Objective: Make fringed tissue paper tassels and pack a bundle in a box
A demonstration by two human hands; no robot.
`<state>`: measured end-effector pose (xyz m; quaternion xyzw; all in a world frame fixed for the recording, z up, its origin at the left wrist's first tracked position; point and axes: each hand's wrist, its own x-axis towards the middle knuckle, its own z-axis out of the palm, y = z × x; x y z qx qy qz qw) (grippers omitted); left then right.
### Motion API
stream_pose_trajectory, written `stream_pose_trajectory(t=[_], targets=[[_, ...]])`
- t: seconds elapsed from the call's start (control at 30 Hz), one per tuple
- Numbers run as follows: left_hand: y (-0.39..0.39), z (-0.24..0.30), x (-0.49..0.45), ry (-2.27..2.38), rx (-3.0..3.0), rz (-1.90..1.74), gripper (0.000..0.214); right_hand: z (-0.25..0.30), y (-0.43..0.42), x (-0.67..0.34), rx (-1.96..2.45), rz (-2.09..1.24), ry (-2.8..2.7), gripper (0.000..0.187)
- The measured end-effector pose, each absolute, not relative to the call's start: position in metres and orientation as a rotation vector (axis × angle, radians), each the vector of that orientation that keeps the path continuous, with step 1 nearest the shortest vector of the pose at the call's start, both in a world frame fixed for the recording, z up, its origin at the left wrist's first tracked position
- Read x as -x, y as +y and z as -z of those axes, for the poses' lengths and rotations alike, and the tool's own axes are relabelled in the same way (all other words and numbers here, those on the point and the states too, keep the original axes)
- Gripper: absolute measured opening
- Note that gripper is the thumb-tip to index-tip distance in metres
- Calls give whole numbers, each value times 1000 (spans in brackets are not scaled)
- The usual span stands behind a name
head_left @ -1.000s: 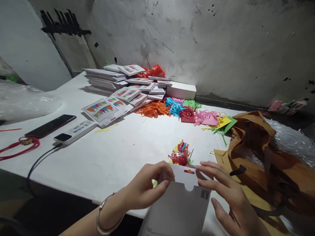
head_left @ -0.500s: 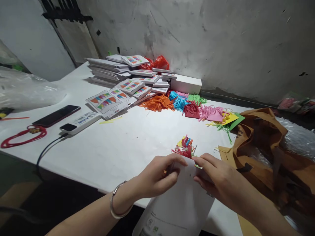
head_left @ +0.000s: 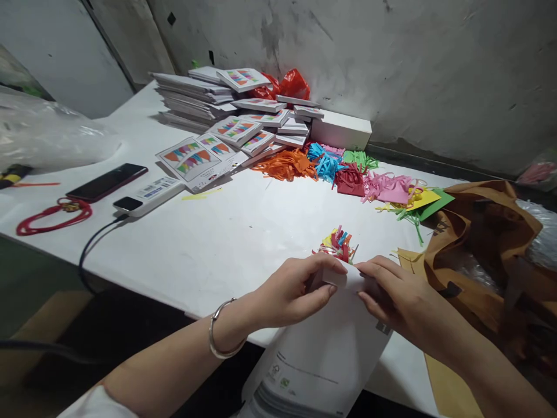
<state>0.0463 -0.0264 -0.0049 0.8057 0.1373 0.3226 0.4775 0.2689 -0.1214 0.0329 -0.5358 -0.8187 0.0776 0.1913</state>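
Holding a white paper sleeve (head_left: 322,354) w/ both hands at the near edge of the worktop (head_left: 209,244), its lower part hanging past the edge toward the camera. Pinching its folded top edge w/ the left hand (head_left: 291,293), fingers (head_left: 324,289) closed tight on the paper. Pressing the same edge from the other side w/ the right hand (head_left: 400,302), fingers (head_left: 369,301) curled shut over it; thumb hidden. Silver bracelet (head_left: 220,342) on the L wrist.

Just behind the fingertips: small bundle of coloured strips (head_left: 338,244); touching or not, cannot tell.

Farther back, near the wall: fringed paper piles (head_left: 331,168), stacks of white packs (head_left: 235,116), white box (head_left: 342,130). At left: dark phone (head_left: 107,182), white device (head_left: 148,194) on a black cable, red cord (head_left: 54,215). At right, beside the R forearm: brown bag (head_left: 478,244).
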Motion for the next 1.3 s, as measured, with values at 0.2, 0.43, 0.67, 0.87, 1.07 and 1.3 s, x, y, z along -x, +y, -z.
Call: stream_pose_trajectory(t=[0.2,0.43,0.67,0.87,1.07,1.3], targets=[[-25,5,-45,327,-1966,-773,26,-35,-117,-269,1620,-407,-2224,13],[-27,6,-47,293,-1938,-786,18,-47,-106,-267,1656,-839,-2080,13],[-31,4,-45,332,-1855,-816,37,-53,-102,-272,1669,-1219,-1947,35],[-31,-6,-44,404,-1766,-836,25,-55,-112,-263,1652,-1092,-2059,42],[-28,-16,-36,421,-1485,-721,30,-70,-127,-278,1564,-1247,-2198,38],[-29,-21,-31,601,-1769,-804,20,-54,-143,-270,1890,-937,-1966,49]])
